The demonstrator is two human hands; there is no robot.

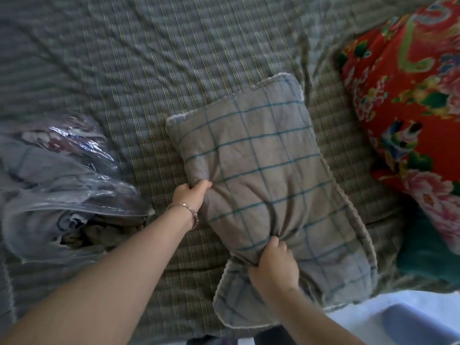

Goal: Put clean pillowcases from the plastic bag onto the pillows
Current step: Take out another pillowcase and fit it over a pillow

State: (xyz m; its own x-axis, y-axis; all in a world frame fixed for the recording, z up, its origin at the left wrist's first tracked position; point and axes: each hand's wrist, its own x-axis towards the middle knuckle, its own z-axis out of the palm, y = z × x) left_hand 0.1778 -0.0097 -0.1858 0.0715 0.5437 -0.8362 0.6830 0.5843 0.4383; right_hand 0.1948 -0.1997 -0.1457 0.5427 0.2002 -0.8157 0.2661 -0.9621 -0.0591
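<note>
A bed covered in a finely checked bedspread (pixel 149 58) fills the view. On it, right of centre, lies the pillow (pixel 261 158), set at a slant. The left hand (pixel 190 195) has its fingers curled tight on a bunch of cloth at the pillow's left edge. The right hand (pixel 273 265) pinches a gather near the lower end.

The case seems to be being worked along the filling. That likely goes best with both grips on cloth alone and an even pull along the pillow's length.

The pillowcase (pixel 236 295) is grey-brown with a teal grid and a pale piped edge. Its near end lies slack and flat. The plastic bag (pixel 62 195) of folded linen sits well to the left.
</note>
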